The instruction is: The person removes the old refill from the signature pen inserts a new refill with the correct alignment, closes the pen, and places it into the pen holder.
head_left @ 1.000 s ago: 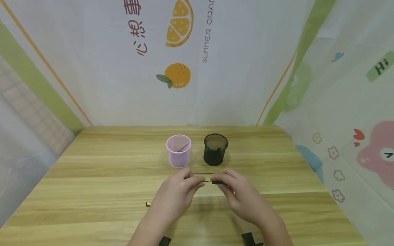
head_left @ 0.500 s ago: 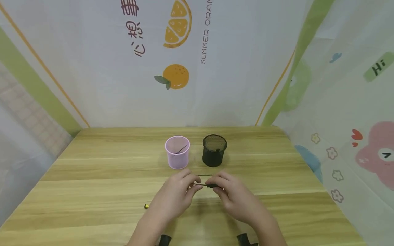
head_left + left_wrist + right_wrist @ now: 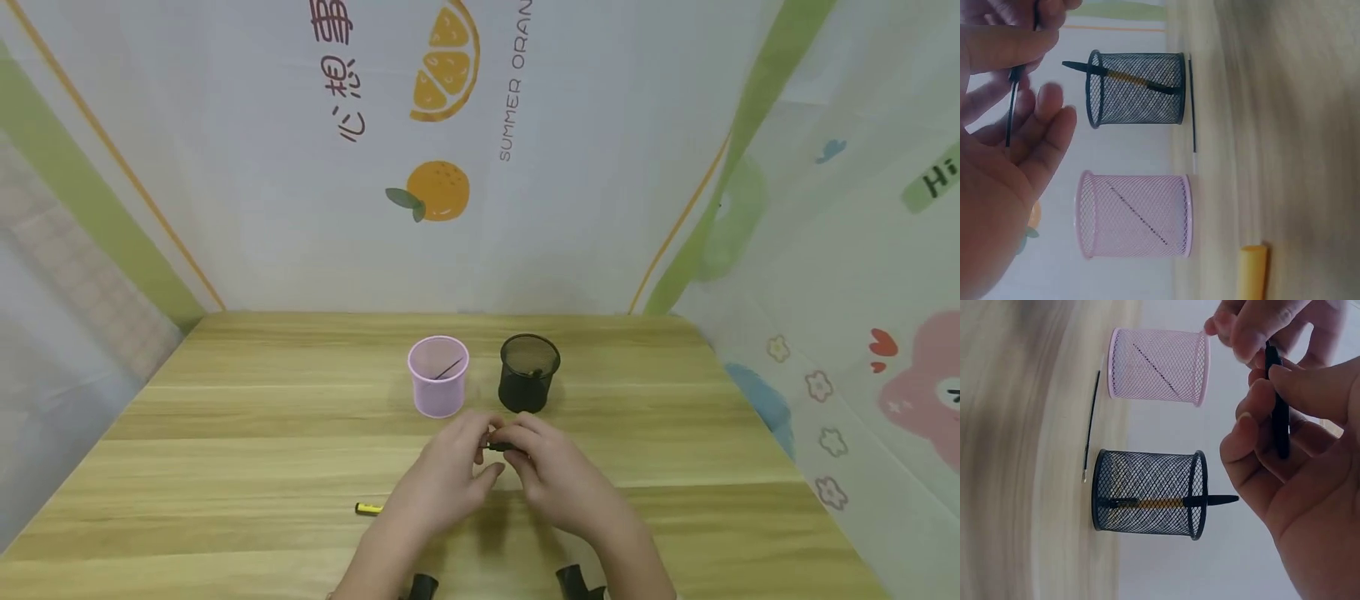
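Both hands meet in front of the two mesh cups. My right hand point(image 3: 566, 483) pinches a black pen piece point(image 3: 1280, 419) between thumb and fingers. A thin pen refill point(image 3: 1010, 119) sticks out of its end toward my left hand point(image 3: 453, 475). Curled left fingers hold that refill, while the left thumb stands away from it in the head view. Fingers hide part of the join. On the table, partly behind the left forearm, lies a yellow barrel point(image 3: 369, 509) with a black end. Another thin refill point(image 3: 1092, 422) lies just in front of the cups.
The pink mesh cup point(image 3: 439, 400) holds a thin dark rod point(image 3: 448, 369). To its right, the black mesh cup point(image 3: 523, 394) holds a yellow and black pen point(image 3: 1125, 78). Behind the wooden table point(image 3: 262, 417) hangs a printed white cloth point(image 3: 300, 242).
The hands have drawn together, and less of the refill shows between them. My left thumb has come off the refill. More of the yellow barrel is visible.
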The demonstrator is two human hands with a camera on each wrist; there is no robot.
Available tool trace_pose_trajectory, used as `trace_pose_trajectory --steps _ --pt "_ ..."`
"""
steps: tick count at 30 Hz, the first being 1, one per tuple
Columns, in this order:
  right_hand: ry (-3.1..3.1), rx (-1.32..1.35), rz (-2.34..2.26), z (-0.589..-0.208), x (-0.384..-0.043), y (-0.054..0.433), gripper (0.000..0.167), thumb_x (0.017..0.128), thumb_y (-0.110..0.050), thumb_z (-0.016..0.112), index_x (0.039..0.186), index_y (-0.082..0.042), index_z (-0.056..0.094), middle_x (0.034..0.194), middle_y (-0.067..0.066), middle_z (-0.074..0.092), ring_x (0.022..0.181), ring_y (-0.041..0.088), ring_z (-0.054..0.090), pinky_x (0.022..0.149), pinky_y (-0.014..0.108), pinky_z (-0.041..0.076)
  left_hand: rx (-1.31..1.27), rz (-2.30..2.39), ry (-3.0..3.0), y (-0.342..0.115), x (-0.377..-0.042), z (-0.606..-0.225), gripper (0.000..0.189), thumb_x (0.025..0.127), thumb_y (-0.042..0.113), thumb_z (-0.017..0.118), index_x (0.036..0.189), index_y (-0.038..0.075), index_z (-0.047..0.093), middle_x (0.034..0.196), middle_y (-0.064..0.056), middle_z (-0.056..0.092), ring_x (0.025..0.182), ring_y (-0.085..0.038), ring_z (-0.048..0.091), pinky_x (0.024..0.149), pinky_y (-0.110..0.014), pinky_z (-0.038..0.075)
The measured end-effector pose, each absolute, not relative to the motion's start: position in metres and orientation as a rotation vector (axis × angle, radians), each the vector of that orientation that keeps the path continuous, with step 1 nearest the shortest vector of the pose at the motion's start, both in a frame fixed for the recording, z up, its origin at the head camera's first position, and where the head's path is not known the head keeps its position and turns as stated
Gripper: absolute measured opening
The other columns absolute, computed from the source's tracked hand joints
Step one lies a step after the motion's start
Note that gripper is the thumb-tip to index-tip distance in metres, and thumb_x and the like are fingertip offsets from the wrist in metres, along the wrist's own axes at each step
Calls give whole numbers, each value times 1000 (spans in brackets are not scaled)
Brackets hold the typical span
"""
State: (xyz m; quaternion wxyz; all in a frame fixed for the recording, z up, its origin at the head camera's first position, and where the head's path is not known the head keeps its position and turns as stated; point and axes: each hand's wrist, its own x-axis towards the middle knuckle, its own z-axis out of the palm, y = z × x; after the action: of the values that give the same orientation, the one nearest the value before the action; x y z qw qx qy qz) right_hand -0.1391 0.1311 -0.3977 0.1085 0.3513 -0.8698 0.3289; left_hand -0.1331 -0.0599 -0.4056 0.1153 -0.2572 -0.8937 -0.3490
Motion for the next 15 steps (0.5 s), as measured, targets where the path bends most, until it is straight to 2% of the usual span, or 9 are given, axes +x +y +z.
trace_pose_trajectory --steps 5,9,12,15 --pt "-2522 1048 983 -400 -143 129 27 99 5 65 120 -10 74 109 -1 71 97 11 67 88 29 60 -697 -1033 -2640 -60 -133 -410 57 83 -4 78 133 16 57 126 0 54 115 -15 60 97 -37 59" --pt "-2522 1047 993 -405 -146 129 25 98 7 65 116 -8 73 108 0 71 97 12 67 88 30 60 -670 -1006 -2657 -64 -133 -409 68 82 -6 77 141 18 54 139 -3 49 129 -21 52 103 -42 58" --pt "-2530 1008 1017 -410 -148 131 26 98 9 64 116 -8 73 108 0 71 96 11 66 87 30 59 -652 -964 -2646 -68 -133 -407 71 84 -4 78 147 16 53 147 -7 47 135 -27 53 105 -46 58" --pt "-2538 965 1046 -413 -151 134 28 99 9 62 118 -9 73 109 0 71 95 9 63 86 29 58 -580 -968 -2631 -73 -134 -404 67 88 1 77 149 14 53 148 -7 53 134 -29 59 106 -49 58"
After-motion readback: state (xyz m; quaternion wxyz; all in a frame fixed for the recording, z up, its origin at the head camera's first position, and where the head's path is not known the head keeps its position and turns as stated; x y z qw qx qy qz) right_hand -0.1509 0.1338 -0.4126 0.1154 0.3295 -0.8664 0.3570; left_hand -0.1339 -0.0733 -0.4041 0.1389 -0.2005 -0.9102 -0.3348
